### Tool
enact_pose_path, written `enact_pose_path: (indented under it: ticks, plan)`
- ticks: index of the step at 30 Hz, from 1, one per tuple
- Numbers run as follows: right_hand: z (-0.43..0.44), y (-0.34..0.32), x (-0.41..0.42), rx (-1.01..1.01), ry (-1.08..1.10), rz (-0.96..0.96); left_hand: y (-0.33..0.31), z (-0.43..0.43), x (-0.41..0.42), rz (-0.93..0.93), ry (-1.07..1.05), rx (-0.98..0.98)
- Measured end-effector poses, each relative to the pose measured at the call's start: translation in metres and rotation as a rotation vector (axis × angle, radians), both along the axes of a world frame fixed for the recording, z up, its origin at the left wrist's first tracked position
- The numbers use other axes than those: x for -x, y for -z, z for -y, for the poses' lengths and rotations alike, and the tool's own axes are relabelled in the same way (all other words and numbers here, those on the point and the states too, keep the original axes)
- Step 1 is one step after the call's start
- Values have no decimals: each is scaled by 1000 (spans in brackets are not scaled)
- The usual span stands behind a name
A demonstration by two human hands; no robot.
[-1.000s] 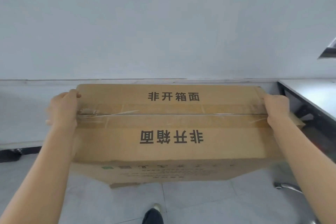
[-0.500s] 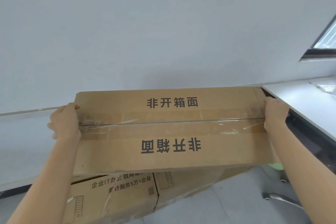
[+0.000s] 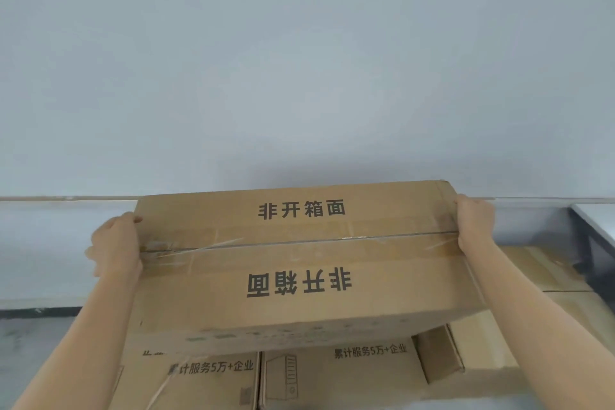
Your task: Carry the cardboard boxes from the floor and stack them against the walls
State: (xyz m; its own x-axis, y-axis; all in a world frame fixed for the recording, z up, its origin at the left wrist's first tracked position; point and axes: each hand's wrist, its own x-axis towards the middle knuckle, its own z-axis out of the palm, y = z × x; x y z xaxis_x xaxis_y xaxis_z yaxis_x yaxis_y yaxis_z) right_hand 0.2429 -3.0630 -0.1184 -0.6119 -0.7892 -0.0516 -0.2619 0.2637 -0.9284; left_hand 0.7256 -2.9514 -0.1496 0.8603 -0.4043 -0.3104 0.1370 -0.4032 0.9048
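I hold a wide brown cardboard box (image 3: 299, 263) with black printed characters and a taped centre seam, flat side up, close to the pale wall (image 3: 299, 60). My left hand (image 3: 116, 243) grips its left end and my right hand (image 3: 474, 223) grips its right end. Below it stand two printed cardboard boxes (image 3: 213, 379) side by side against the wall; the held box hides their tops. Whether it touches them I cannot tell.
More flat cardboard (image 3: 545, 270) lies to the right behind my right arm. A white desk with a dark frame (image 3: 595, 226) stands at the far right. A wall ledge (image 3: 66, 199) runs along the wall, with grey floor (image 3: 30, 343) at the lower left.
The box has come level and nearer the wall over the two stacked boxes, which now show below it. The window at the upper right has left the view.
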Motion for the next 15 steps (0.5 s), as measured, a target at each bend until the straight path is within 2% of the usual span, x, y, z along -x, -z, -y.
enact_pose_path:
  ticks: [7, 12, 15]
  plan:
    - [62, 22, 27, -15, -100, 47, 14, 40, 17, -52, -59, 52]
    - [85, 40, 52, -59, -87, 116, 18, 71, 47, -144, 137, 166]
    - [92, 53, 65, -83, -77, 52, 27, 87, 61, -175, 272, 179]
